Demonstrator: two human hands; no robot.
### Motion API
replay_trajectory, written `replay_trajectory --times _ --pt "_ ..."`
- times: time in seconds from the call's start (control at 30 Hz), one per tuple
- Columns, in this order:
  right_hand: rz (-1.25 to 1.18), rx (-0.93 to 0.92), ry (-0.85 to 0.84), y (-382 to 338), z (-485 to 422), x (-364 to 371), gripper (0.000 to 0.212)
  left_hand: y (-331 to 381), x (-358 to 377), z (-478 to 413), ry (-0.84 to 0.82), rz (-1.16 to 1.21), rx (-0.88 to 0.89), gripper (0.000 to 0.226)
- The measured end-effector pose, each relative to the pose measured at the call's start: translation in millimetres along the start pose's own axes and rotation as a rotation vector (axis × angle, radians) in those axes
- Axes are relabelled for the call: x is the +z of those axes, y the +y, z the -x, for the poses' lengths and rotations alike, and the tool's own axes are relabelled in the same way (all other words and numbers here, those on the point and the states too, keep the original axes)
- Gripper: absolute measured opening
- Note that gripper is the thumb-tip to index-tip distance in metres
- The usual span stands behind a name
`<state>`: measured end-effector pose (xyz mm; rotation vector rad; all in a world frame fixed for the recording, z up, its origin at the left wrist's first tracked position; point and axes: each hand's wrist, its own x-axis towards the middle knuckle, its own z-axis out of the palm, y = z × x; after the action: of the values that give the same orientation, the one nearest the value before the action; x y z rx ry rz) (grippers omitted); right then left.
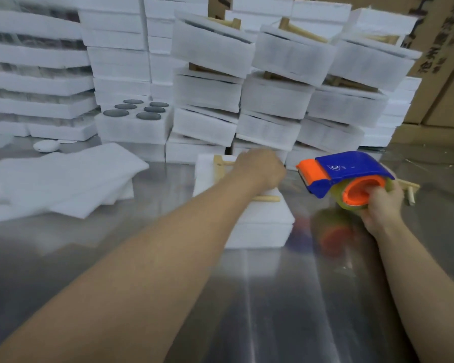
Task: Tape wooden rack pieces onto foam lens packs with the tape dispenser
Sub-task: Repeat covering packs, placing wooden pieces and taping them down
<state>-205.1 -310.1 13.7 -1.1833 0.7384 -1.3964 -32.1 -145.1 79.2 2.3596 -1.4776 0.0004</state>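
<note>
Six dark lenses (116, 113) sat in an open foam tray (131, 130) at the back. Nearer, a white foam pack (260, 227) lay on the table (273, 310), a pale wooden rack piece (219, 167) on top. The left hand (260, 167) curled over it, grip unclear; the right hand (380, 203) clutched the blue-and-orange tape dispenser (351, 169) just beside the pack.

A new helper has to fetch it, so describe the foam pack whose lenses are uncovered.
Look at the wall of stacked white foam packs behind the metal table. Low down, left of centre, just behind the loose foam sheets, sits the open pack. Unlike its neighbours, its top is uncovered, showing six dark round lenses.
</note>
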Motion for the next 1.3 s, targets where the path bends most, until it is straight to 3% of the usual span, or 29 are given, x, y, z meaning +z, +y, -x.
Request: replay_trajectory --times 0.1,0.2,0.37,0.63,0.83,1.0,1.17,1.23,1.3 --pt "0.033 -0.026 -0.053 -2 -2 -4 0.056 -1 17 -1 -0.053 -0.237 0.039 0.042" --pt "0.045 -0.033 -0.095 -6 -4 -6 0.05 -3 18 -5 -0.078 -0.301 0.068 0.04" --pt "0.089 -0.051 -0.118 -5 -5 -10 0.043 21 15 -11 -0.245 -0.38 -0.075 0.047" --pt "0.187 -0.121 -0.067 -5 -4 -17 0.05 8 18 -9 -0.181 -0.173 -0.03 0.041" --pt "0.401 -0.234 -0.132 -10 -1 -12 0.056 6 18 -7 0.001 0.053 0.0 0.025" --pt "0.519 -0.355 -0.053 -14 8 4 0.063 8 18 -5 0.055 0.124 0.02 0.022" --pt "0.695 -0.601 0.009 -15 17 1 0.074 3 16 -2 0.096 0.247 0.044 0.012" --pt "0.622 -0.515 0.143 -21 11 -10 0.073 3 16 -2 0.088 0.236 0.058 0.014" --pt "0.57 -0.299 0.272 -30 3 -19 0.064 2 17 -4 0.091 0.232 0.055 0.016"
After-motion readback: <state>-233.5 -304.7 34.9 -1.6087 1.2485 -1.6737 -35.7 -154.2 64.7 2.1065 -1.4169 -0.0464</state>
